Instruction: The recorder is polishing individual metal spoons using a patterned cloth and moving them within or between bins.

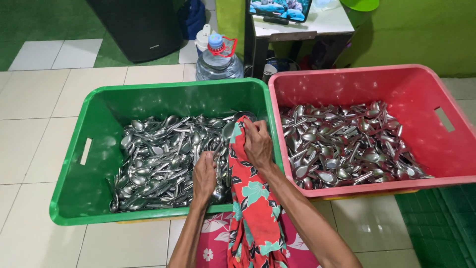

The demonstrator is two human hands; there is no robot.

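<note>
Floor (39, 144): pale square tiles, glossy; open tile lies left of the crates and on the near side between them.
Green crate (74, 188): rigid moulded plastic, rectangular, slot handle in its left wall; its right rim touches the red crate.
Red crate (446, 149): same shape, right of the green one, slot handle in its right wall.
Spoons in green crate (158, 164): bright metal, smooth oval bowls, heaped loosely across the crate bottom.
Spoons in red crate (347, 144): same metal, same loose heap.
Cloth (253, 203): soft red fabric with teal flower print, draped from the lap over the green crate's near-right rim.
Water bottle (218, 62): clear plastic, blue cap, stands on the far side of the crates.
Right hand (257, 144): closed, pinching the cloth's far end around a spoon at the green crate's right wall.
Left hand (204, 177): curled around spoon handles in the near-right part of the green heap, just left of the cloth.
</note>
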